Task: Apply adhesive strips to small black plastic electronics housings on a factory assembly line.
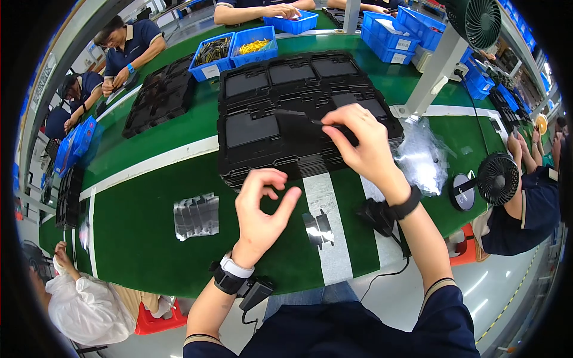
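A stack of black plastic trays (239, 158) stands in front of me, with flat dark-grey rectangular panels lying in the top tray's compartments. Over the tray's middle, my right hand (361, 140) pinches one edge of a thin dark panel (297, 130), which is tilted up. My left hand (262, 209) hovers just off the stack's near edge, fingers curved, thumb apart and nothing in it. Strips of shiny clear film (197, 216) lie on the green bench left of that hand. Another small piece of film (319, 229) rests to its right, partly on a white strip.
Blue bins (253, 52) with small yellow and dark parts stand behind the stack. Crumpled clear film (422, 156) lies at its right, near a grey post (439, 74) and a small black fan (498, 179). Another black tray (161, 95) sits at far left. Co-workers sit around the bench.
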